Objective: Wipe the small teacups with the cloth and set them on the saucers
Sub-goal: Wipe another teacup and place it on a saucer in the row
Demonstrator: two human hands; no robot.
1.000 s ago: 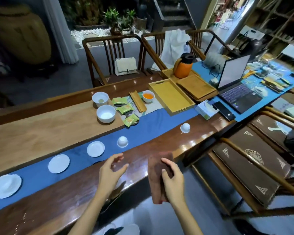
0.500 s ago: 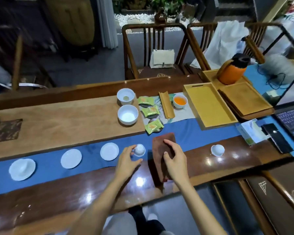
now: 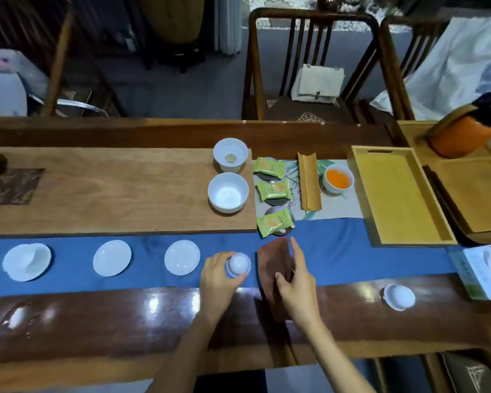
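A small white teacup [image 3: 238,264] stands upside down on the blue runner [image 3: 352,251], and my left hand [image 3: 219,282] is closed around it. Just right of it lies a brown cloth [image 3: 274,265], draped from the runner onto the dark table edge. My right hand [image 3: 295,285] rests on the cloth with fingers spread. Two bare white saucers [image 3: 182,261] [image 3: 112,261] sit on the runner to the left. Farther left, another saucer [image 3: 26,261] carries a cup. A second teacup [image 3: 399,296] lies on the dark wood at right.
Two larger white bowls [image 3: 228,192] stand on the light wooden board. Green tea packets [image 3: 273,190], a bamboo scoop [image 3: 309,182] and a cup of orange tea [image 3: 338,178] lie behind the cloth. Yellow trays [image 3: 394,194] and a tissue box [image 3: 482,268] sit at right.
My left hand reached forward and closed around the upside-down teacup. My right hand laid the cloth on the runner and spread its fingers. The view shifted left and closer.
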